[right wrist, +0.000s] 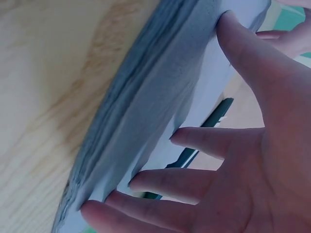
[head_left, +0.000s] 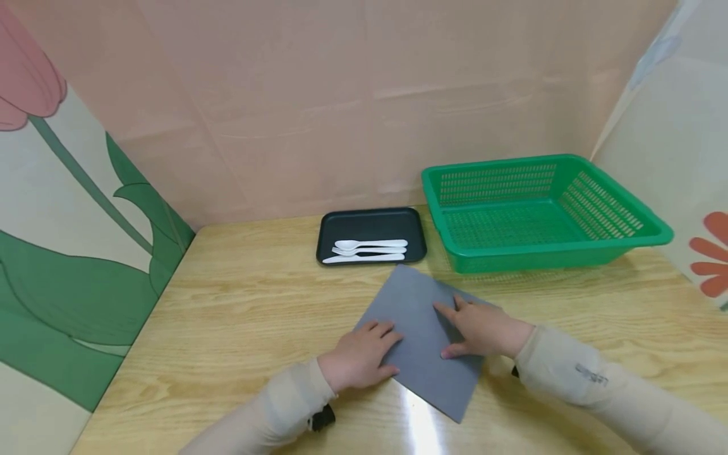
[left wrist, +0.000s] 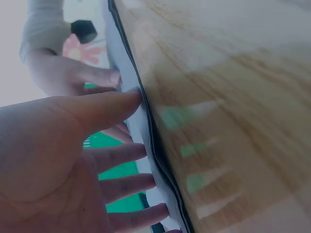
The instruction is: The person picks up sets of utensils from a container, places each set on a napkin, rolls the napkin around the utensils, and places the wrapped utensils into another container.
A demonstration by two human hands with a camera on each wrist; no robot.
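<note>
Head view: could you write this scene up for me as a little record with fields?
Gray cloth: layered, lying on the wooden table
Left hand: fingers spread, resting on the cloth
Right hand: fingers spread, touching the cloth
Black tray: beyond the cloth; holds white spoon, fork, knife
Green basket: right of the tray

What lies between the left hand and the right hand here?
Only a bare stretch of the gray cloth lies between the left hand and the right hand; the head view shows it.
</note>
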